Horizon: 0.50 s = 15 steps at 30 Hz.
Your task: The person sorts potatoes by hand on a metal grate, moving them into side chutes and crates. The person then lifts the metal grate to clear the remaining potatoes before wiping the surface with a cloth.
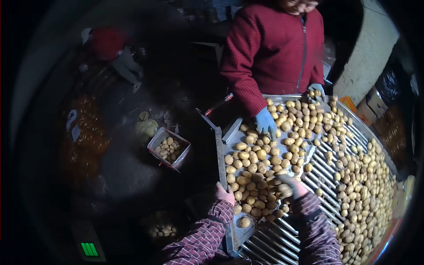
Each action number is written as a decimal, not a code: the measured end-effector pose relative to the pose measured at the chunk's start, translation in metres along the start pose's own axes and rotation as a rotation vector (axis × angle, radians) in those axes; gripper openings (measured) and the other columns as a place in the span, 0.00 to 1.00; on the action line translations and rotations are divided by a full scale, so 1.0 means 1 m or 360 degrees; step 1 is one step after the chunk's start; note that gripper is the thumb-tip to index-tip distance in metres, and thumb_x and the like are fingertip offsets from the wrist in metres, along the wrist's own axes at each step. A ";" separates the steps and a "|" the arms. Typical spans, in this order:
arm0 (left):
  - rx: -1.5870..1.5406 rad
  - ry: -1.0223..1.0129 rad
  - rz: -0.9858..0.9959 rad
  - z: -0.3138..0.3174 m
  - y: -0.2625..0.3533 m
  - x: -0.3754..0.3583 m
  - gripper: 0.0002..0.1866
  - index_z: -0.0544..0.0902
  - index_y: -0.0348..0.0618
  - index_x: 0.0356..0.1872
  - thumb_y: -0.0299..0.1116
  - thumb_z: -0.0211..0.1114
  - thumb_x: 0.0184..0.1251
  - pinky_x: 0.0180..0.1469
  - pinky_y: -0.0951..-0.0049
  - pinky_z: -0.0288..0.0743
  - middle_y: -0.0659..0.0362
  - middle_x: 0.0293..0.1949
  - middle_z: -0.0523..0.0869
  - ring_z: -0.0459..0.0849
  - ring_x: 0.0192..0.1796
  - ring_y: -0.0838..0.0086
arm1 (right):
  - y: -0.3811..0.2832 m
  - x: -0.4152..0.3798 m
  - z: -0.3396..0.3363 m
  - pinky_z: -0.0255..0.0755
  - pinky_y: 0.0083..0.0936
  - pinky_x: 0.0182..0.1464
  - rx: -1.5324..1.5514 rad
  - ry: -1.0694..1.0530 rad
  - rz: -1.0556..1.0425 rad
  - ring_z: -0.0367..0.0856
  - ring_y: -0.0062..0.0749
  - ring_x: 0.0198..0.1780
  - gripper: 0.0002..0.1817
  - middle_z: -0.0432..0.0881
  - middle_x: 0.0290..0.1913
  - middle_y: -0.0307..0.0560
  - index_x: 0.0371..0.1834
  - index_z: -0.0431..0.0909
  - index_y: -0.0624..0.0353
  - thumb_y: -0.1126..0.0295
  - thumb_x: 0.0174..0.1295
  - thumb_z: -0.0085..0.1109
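Observation:
My left hand (225,194) rests at the left edge of the sorting table, its fingers bent over the metal rim (220,154). My right hand (291,183), in a dark glove and smeared by motion, reaches over the pile at the table's middle. A blurred potato (285,191) sits under its curled fingers and seems to be in its hold. Many loose potatoes (252,168) lie around it on the metal plate. Across the table, a co-worker's blue-gloved hand (266,123) touches the potatoes, and their other gloved hand (316,90) is at potatoes by the far edge.
Metal rollers (324,176) run beside the plate, with a dense spread of potatoes (366,194) to the right. A person in a red jacket (282,53) stands opposite. On the dark floor at left are a crate of potatoes (155,140) and another person (108,44), bent over.

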State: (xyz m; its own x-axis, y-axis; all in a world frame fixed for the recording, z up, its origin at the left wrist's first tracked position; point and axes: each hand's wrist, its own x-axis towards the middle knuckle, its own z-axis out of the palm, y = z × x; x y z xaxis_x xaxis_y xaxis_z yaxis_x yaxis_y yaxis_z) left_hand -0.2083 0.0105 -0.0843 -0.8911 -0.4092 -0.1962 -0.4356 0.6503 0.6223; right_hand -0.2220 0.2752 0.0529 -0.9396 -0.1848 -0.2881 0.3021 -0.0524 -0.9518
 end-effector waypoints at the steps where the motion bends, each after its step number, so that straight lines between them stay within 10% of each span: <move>1: 0.0026 0.0042 0.0034 0.009 -0.008 0.002 0.35 0.62 0.31 0.67 0.41 0.63 0.63 0.68 0.54 0.63 0.35 0.62 0.70 0.70 0.65 0.46 | -0.003 0.016 0.028 0.76 0.31 0.44 -0.0296 -0.0041 -0.0290 0.81 0.35 0.42 0.11 0.82 0.40 0.47 0.45 0.76 0.61 0.65 0.67 0.57; 5: -0.0192 0.0221 0.0322 0.005 -0.007 0.001 0.28 0.71 0.33 0.59 0.34 0.66 0.57 0.62 0.53 0.68 0.38 0.53 0.77 0.75 0.57 0.45 | -0.065 0.119 0.174 0.75 0.23 0.28 0.0653 -0.0623 0.0651 0.74 0.22 0.22 0.18 0.77 0.29 0.38 0.59 0.72 0.49 0.55 0.72 0.50; 10: -0.0124 -0.0096 0.0056 -0.019 0.015 -0.003 0.30 0.68 0.32 0.62 0.38 0.63 0.62 0.63 0.53 0.68 0.37 0.56 0.75 0.75 0.59 0.44 | -0.016 0.157 0.214 0.66 0.36 0.66 -0.0674 -0.0052 -0.0456 0.70 0.56 0.64 0.37 0.71 0.62 0.62 0.69 0.63 0.58 0.51 0.61 0.62; 15: -0.0020 -0.0143 -0.0043 -0.020 0.012 -0.001 0.33 0.64 0.30 0.66 0.42 0.61 0.66 0.65 0.53 0.66 0.35 0.60 0.73 0.72 0.62 0.43 | 0.017 0.012 0.055 0.65 0.41 0.66 -0.1357 0.0557 -0.0686 0.69 0.50 0.66 0.36 0.73 0.63 0.59 0.64 0.71 0.57 0.60 0.50 0.73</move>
State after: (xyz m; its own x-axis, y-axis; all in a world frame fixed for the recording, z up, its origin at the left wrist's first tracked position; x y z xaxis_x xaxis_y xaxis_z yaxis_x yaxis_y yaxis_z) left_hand -0.2101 0.0065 -0.0614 -0.8872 -0.3669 -0.2798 -0.4584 0.6317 0.6251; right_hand -0.2192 0.2186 0.0395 -0.9771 -0.0106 0.2127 -0.1600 0.6957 -0.7003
